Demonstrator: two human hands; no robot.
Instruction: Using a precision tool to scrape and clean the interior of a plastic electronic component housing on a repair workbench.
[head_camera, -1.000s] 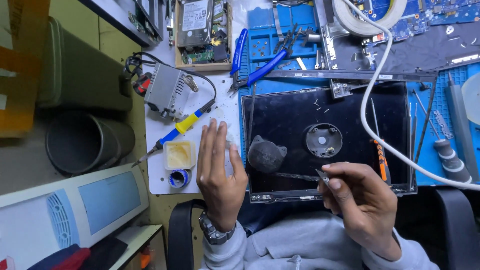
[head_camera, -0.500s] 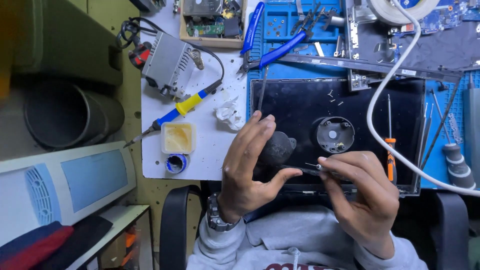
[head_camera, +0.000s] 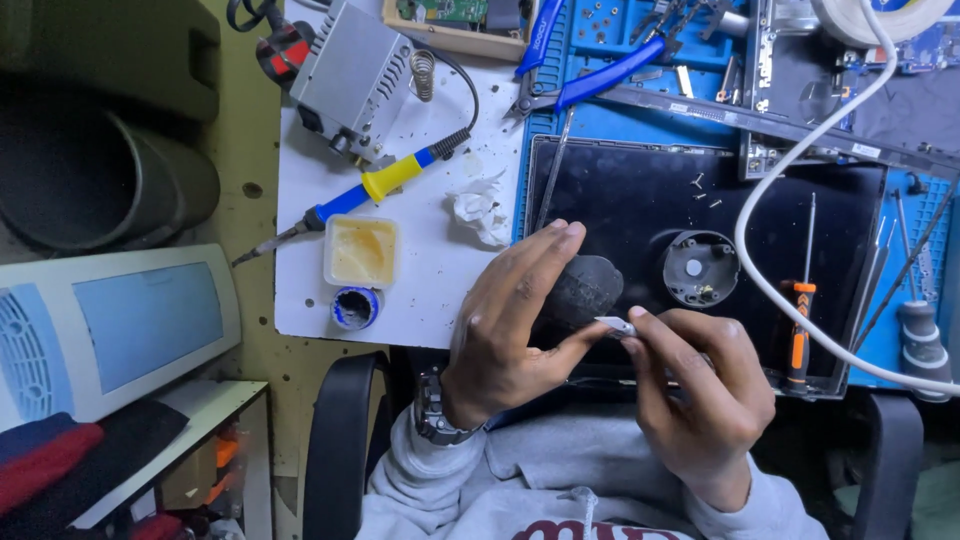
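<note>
Over the black laptop panel (head_camera: 640, 200) on the bench, left hand (head_camera: 510, 330) wraps fingers around a dark rounded part (head_camera: 585, 290), thumb stretched toward the right hand. Right hand (head_camera: 700, 390) pinches a slim metal tool (head_camera: 614, 324) between thumb and forefinger; its pale tip sits just beside the dark part, contact not clear. Round grey fan housing (head_camera: 698, 268) lies on the panel, near. Orange-handled screwdriver (head_camera: 798, 330) lies at right. Soldering iron (head_camera: 385, 182) and flux tub (head_camera: 361, 251) rest on the white mat (head_camera: 420, 290) left of the panel.
</note>
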